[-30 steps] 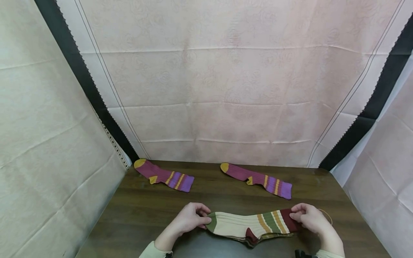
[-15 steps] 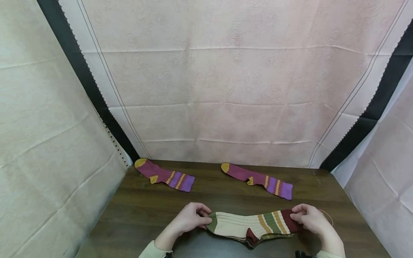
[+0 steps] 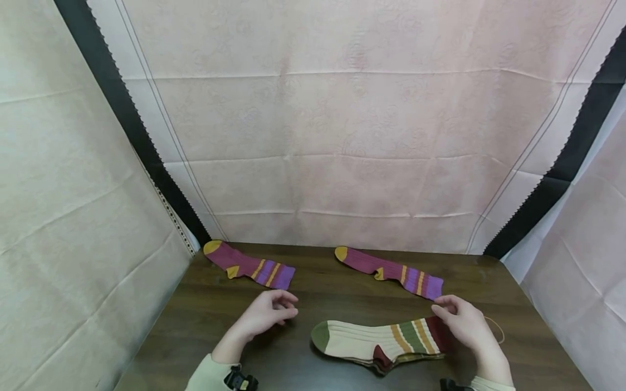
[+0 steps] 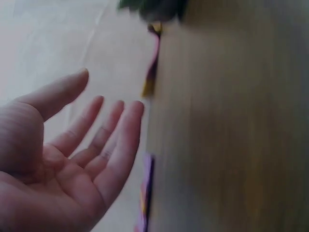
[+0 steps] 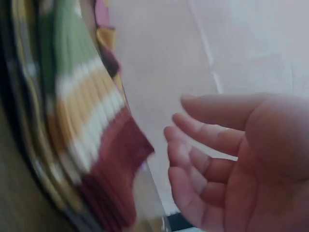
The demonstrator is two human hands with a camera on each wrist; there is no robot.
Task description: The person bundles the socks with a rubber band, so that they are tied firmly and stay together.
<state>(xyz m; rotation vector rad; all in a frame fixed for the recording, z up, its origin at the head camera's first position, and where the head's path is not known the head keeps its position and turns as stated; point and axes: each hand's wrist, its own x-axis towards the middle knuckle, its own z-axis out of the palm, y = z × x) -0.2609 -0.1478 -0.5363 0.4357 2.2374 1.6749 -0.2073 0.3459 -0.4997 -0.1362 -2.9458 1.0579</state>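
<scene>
On the table (image 3: 188, 320), the sock stack (image 3: 362, 341) lies flat, probably to align its layers; your left hand (image 3: 268, 314), near the toe (image 3: 320, 336), and right hand (image 3: 463, 323), beside the cuff (image 5: 120, 162), hold nothing, fingers loosely parted.

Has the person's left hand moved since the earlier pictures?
Yes. In the head view, the left hand has moved off the cream sock, which stayed put, leftward and slightly up, nearer the left purple sock.

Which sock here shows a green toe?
The cream ribbed knit sock with maroon heel, topmost in the front stack. The back-left magenta-and-purple striped sock and its back-right match have yellow toes; toes beneath it are hidden.
</scene>
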